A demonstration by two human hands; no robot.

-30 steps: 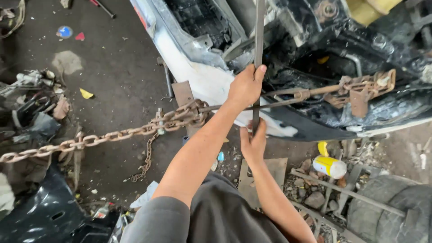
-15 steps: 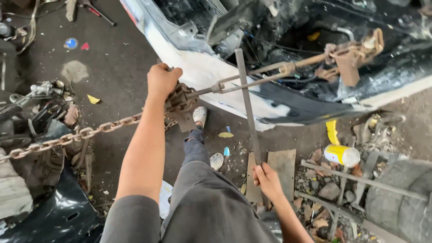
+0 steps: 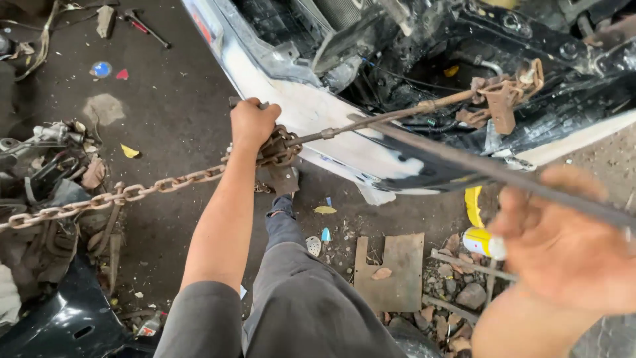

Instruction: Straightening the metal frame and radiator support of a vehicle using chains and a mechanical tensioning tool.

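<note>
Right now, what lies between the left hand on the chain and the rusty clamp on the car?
In the head view, a thin rusty rod spans from left hand to clamp, crossing the white bumper.

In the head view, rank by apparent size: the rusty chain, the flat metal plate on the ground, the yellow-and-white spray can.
1. rusty chain, longest, running from the left edge to the left hand.
2. flat metal plate.
3. yellow-and-white spray can, clearly smallest, partly hidden.
</note>
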